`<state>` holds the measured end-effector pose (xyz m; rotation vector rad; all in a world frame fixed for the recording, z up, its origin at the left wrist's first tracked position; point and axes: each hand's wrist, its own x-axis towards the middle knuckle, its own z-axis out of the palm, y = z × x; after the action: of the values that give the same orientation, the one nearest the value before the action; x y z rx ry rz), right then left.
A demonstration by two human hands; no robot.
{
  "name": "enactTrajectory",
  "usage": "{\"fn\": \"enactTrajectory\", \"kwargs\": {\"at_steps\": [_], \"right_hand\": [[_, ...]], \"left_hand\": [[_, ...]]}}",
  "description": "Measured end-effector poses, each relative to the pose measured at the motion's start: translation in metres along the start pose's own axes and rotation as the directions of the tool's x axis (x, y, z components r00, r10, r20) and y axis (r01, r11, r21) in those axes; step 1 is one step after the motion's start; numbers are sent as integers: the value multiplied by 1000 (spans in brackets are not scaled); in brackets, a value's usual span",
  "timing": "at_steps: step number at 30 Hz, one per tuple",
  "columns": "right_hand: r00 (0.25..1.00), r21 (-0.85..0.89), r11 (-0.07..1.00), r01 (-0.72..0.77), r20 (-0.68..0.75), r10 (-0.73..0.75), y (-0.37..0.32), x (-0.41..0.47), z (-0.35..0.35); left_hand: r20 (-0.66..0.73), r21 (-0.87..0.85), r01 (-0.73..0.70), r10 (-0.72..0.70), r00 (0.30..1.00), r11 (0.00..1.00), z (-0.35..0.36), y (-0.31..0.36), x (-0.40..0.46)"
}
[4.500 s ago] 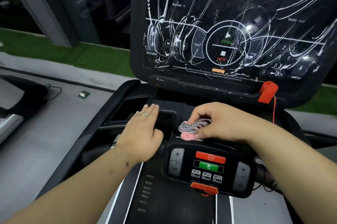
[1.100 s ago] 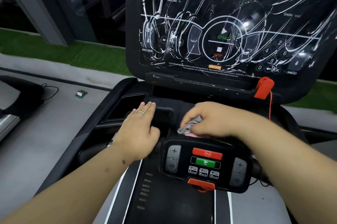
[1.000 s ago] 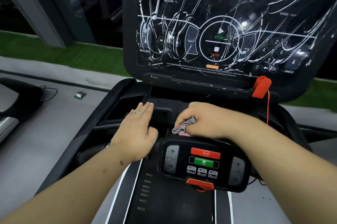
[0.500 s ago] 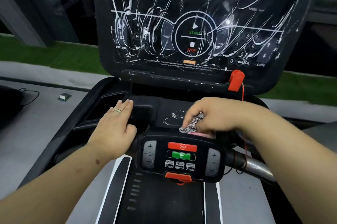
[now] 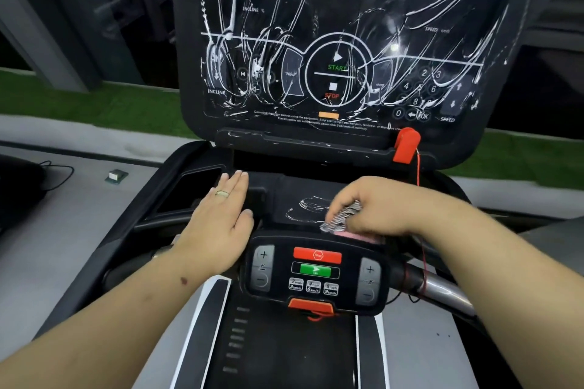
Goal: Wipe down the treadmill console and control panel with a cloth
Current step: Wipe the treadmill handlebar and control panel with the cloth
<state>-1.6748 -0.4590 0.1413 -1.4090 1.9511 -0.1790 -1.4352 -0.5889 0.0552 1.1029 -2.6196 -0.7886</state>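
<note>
The treadmill console (image 5: 341, 40) is a tall black screen streaked with white foam. Below it is a black tray ledge (image 5: 284, 199), and in front a small control panel (image 5: 316, 274) with red stop and green go buttons. My right hand (image 5: 376, 208) grips a grey-patterned cloth with a pink side (image 5: 343, 221) and presses it on the ledge just behind the control panel, right of fresh wet streaks. My left hand (image 5: 218, 224) lies flat on the ledge's left part, fingers straight, a ring on one finger.
A red safety clip (image 5: 406, 145) hangs at the console's lower right, its red cord running down past my right wrist. A chrome handlebar (image 5: 442, 290) sticks out right of the panel. The belt (image 5: 284, 357) runs below. Grey floor, a small box (image 5: 117, 175) and cable lie left.
My right hand has dragged the cloth rightward along the ledge, leaving wet streaks behind it. My left hand stays flat in place. The view shifted, then swung back.
</note>
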Motion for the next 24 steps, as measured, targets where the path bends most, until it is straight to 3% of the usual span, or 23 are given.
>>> {"fn": "enactTrajectory", "kwargs": {"at_steps": [3, 8, 11, 13, 18, 24], "right_hand": [[995, -47, 998, 50, -84, -53, 0, 7, 15], [1000, -25, 999, -20, -4, 20, 19, -22, -9], [997, 14, 1000, -3, -72, 4, 15, -12, 5], [991, -57, 998, 29, -125, -36, 14, -1, 17], [1000, -15, 1000, -20, 16, 20, 26, -16, -7], [985, -61, 998, 28, -171, -38, 19, 9, 23]], "left_hand": [[-8, -87, -44, 44, 999, 995, -2, 30, 8], [40, 87, -179, 177, 983, 980, 7, 69, 18], [80, 177, -162, 150, 985, 971, 12, 73, 20], [94, 199, -159, 143, 985, 967, 12, 72, 21], [125, 208, -169, 146, 981, 963, 11, 74, 21], [124, 191, -177, 155, 980, 966, 11, 72, 21]]}}
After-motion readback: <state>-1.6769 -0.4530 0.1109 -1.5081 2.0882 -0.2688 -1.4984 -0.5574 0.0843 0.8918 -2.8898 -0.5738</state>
